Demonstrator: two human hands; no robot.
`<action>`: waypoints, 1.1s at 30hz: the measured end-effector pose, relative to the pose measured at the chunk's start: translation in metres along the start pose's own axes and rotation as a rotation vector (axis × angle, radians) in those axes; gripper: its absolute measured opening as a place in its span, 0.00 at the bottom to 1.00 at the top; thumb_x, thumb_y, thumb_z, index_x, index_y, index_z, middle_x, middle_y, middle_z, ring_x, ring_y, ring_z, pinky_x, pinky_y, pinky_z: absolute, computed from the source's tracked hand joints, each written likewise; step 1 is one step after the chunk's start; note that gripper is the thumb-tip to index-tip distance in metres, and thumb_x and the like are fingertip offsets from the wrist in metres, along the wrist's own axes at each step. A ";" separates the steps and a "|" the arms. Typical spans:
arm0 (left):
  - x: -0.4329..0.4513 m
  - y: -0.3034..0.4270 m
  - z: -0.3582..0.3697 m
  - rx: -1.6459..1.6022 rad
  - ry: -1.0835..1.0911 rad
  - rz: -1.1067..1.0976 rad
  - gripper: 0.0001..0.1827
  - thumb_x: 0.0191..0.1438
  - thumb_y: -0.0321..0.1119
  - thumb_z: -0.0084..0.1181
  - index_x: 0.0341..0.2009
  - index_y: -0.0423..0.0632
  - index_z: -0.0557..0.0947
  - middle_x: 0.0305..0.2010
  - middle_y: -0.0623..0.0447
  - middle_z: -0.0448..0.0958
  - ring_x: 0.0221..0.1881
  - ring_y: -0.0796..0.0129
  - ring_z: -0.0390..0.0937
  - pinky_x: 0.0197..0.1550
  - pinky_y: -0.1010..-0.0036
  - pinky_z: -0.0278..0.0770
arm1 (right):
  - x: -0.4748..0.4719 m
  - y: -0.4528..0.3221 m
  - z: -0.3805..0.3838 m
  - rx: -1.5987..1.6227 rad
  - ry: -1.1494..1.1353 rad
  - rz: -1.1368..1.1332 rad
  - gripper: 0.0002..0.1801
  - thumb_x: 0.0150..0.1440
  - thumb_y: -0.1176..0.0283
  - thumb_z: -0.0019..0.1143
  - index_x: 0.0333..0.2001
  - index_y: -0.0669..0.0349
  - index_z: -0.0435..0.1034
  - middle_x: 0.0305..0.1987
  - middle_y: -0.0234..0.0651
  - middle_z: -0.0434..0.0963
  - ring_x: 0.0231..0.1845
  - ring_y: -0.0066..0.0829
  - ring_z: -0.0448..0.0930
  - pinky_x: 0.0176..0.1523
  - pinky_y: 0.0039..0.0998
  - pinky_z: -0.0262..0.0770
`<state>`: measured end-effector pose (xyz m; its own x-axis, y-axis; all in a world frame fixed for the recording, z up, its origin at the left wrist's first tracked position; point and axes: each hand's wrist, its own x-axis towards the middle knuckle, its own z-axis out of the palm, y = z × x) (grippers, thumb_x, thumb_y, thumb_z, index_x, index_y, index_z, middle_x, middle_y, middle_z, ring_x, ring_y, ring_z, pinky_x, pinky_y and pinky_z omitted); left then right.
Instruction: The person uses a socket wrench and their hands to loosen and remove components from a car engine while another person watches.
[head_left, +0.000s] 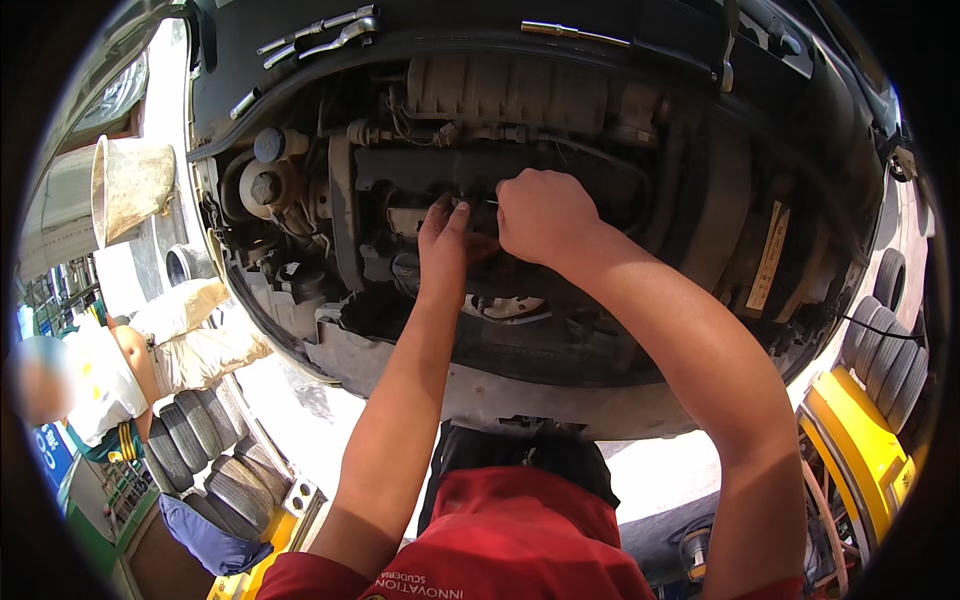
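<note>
A car's engine bay lies before me, with a dark plastic engine cover (420, 169) in its middle. My left hand (448, 232) is at the engine beside that cover, its thumb and fingers around a small part too hidden to name. Just to the right, my right hand (544, 214) is closed in a fist around something, with a thin metal shaft (491, 201) showing at its left side and pointing towards my left hand. The handle is hidden in the fist. Below my left hand is a black oil filler cap (406, 268).
Along the cowl lie a ratchet (341, 37), an extension bar (319, 28), a loose socket (245, 103), a long socket tool (574, 32) and a wrench (727, 60). A coolant tank (264, 187) is at the left. Another person (112, 367) stands beyond it, near stacked tyres (217, 457).
</note>
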<state>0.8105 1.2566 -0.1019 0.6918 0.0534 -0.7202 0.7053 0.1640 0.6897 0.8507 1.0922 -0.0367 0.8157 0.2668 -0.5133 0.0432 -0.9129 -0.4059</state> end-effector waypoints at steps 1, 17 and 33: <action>-0.001 -0.001 0.001 -0.006 0.035 0.005 0.34 0.66 0.35 0.54 0.73 0.38 0.61 0.56 0.40 0.78 0.34 0.63 0.83 0.40 0.65 0.86 | -0.001 -0.002 -0.004 -0.001 -0.042 -0.004 0.08 0.49 0.69 0.64 0.32 0.61 0.83 0.35 0.42 0.85 0.43 0.43 0.86 0.46 0.38 0.84; -0.030 -0.005 -0.015 0.591 0.098 0.159 0.17 0.62 0.31 0.61 0.54 0.41 0.82 0.33 0.53 0.82 0.25 0.73 0.74 0.28 0.73 0.71 | -0.124 0.018 0.025 0.221 0.106 0.305 0.13 0.65 0.66 0.49 0.48 0.59 0.75 0.43 0.48 0.83 0.40 0.54 0.84 0.46 0.49 0.81; -0.004 0.026 0.004 1.100 -0.376 0.104 0.19 0.59 0.36 0.61 0.52 0.38 0.85 0.28 0.45 0.82 0.19 0.61 0.81 0.26 0.67 0.81 | -0.136 -0.019 0.140 0.475 0.371 0.324 0.13 0.66 0.64 0.51 0.48 0.58 0.77 0.35 0.49 0.83 0.35 0.53 0.84 0.38 0.49 0.81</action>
<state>0.8266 1.2571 -0.0809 0.6264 -0.3094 -0.7155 0.2689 -0.7758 0.5708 0.6581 1.1161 -0.0646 0.8924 -0.1976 -0.4058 -0.4247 -0.6720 -0.6066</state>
